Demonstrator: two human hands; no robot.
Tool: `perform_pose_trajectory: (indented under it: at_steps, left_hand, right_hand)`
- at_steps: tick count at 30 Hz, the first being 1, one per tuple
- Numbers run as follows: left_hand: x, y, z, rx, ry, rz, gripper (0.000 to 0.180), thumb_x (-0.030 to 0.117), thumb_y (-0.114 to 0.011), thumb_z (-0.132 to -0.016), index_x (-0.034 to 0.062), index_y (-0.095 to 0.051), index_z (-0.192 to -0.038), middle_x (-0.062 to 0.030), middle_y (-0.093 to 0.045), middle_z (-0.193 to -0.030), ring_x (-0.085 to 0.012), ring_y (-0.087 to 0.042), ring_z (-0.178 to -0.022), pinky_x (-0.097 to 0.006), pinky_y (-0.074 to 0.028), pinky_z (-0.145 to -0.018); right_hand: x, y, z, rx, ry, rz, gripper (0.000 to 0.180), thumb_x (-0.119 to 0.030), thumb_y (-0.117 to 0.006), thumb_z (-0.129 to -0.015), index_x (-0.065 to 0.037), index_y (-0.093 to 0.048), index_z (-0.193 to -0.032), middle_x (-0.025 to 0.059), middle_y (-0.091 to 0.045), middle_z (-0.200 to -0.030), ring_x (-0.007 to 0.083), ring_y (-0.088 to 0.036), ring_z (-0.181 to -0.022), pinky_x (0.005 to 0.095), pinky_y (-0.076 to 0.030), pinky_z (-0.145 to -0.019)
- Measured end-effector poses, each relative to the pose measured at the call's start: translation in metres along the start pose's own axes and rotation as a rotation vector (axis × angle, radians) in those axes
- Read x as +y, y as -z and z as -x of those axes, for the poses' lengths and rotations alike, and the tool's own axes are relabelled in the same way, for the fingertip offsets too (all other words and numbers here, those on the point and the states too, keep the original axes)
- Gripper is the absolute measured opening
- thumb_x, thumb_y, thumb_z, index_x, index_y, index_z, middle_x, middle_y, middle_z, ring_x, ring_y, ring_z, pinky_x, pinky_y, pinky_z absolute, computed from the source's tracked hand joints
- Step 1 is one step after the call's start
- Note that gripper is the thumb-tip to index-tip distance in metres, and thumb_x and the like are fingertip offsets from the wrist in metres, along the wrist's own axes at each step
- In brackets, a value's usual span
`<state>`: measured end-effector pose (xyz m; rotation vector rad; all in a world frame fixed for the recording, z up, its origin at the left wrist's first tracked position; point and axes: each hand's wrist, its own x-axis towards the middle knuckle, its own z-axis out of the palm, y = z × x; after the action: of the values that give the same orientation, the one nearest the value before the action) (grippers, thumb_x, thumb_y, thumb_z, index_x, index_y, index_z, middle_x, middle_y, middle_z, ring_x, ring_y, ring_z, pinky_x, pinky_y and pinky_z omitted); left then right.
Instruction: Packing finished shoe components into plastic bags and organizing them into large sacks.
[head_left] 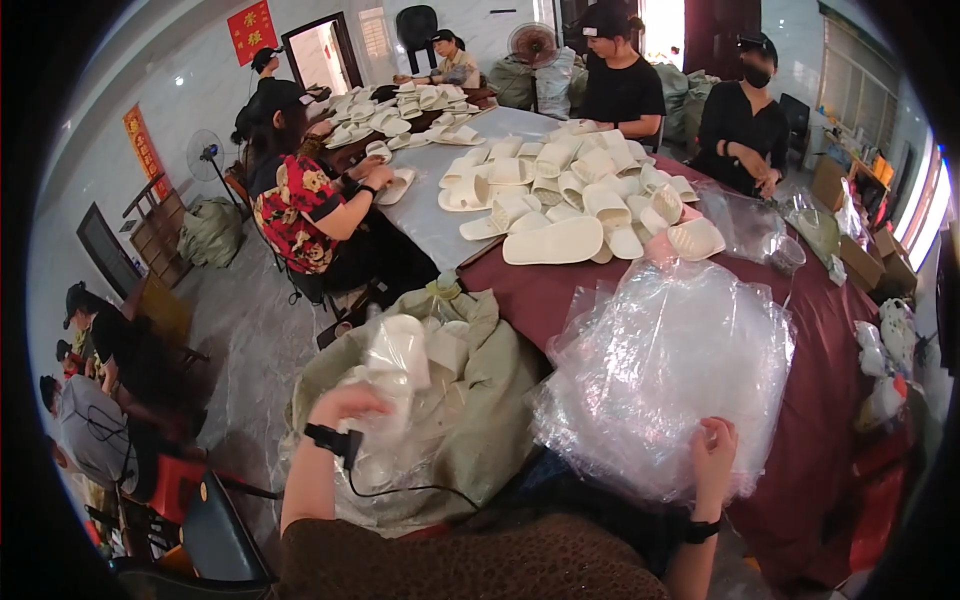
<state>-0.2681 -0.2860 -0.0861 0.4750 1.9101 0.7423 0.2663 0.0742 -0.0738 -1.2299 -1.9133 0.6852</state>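
Note:
My left hand (352,401) is over an open, pale green woven sack (480,420) at the left. Motion smears its fingers, and a blurred white slipper (398,348) in clear plastic is right beside them. Whether the hand grips it I cannot make out. More white slippers (447,352) lie inside the sack. My right hand (714,448) is at the near right edge of a thick stack of clear plastic bags (650,370), its fingers curled and pinched on a bag. Beyond the stack, a large heap of white slippers (560,190) covers part of the table.
A dark red cloth (510,290) covers the near table; a grey sheet (415,225) covers the part beyond. Several people sit or stand around, one in a red floral shirt (300,210) handling a slipper. A dark chair (225,530) stands at lower left, and boxes (860,262) at right.

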Motion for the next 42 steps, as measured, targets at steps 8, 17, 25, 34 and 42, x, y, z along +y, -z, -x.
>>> perform_pose_trajectory:
  at_steps: [8, 17, 25, 34, 42]
  left_hand:
    - [0.117, -0.122, -0.015, 0.725, -0.025, -0.750, 0.130, 0.052, -0.082, -0.058, -0.0083, -0.008, -0.145, -0.0266, -0.063, -0.108, -0.0362, -0.062, -0.104, -0.042, -0.051, -0.086]
    - [0.112, -0.121, -0.047, 0.726, 0.010, -0.790, 0.126, 0.052, -0.080, -0.063, -0.0136, -0.008, -0.143, -0.0258, -0.062, -0.112, -0.0352, -0.064, -0.101, -0.040, -0.051, -0.088]
    - [0.195, -0.102, 0.020, 0.601, -0.067, -1.078, 0.106, 0.055, -0.082, -0.059, -0.0112, -0.038, -0.129, -0.0225, -0.062, -0.108, -0.0313, -0.064, -0.098, -0.041, -0.051, -0.080]
    - [0.336, -0.219, -0.081, 0.887, -0.782, -0.977, 0.102, 0.042, -0.083, -0.064, -0.0044, -0.032, -0.139, -0.0296, -0.041, -0.135, -0.0420, -0.046, -0.119, -0.045, -0.046, -0.093]
    - [0.369, -0.223, -0.231, 0.861, -0.830, -0.975, 0.114, 0.038, -0.087, -0.061, 0.0030, -0.021, -0.147, -0.0384, -0.024, -0.144, -0.0513, -0.031, -0.132, -0.053, -0.041, -0.099]
  right_hand:
    - [0.008, 0.004, 0.006, 0.073, 0.002, 0.022, 0.015, -0.006, -0.061, -0.077, -0.002, -0.063, -0.092, 0.0116, -0.060, -0.107, 0.0295, -0.053, -0.102, 0.0372, -0.045, -0.085]
    - [0.009, -0.001, 0.005, 0.150, 0.069, 0.034, 0.015, -0.006, -0.064, -0.074, -0.002, -0.064, -0.089, 0.0133, -0.061, -0.102, 0.0326, -0.054, -0.098, 0.0397, -0.045, -0.086]
    - [0.018, -0.002, 0.005, 0.203, 0.108, 0.105, 0.012, -0.008, -0.065, -0.075, -0.004, -0.065, -0.086, 0.0125, -0.060, -0.102, 0.0329, -0.054, -0.098, 0.0405, -0.045, -0.085]
    - [0.015, -0.012, 0.001, 0.227, 0.125, 0.138, 0.009, -0.008, -0.066, -0.075, -0.007, -0.065, -0.084, 0.0115, -0.060, -0.100, 0.0320, -0.054, -0.097, 0.0407, -0.046, -0.084]
    - [0.018, -0.009, 0.012, 0.263, 0.156, 0.175, 0.009, -0.009, -0.067, -0.074, -0.006, -0.064, -0.082, 0.0122, -0.060, -0.098, 0.0328, -0.054, -0.093, 0.0405, -0.045, -0.082]
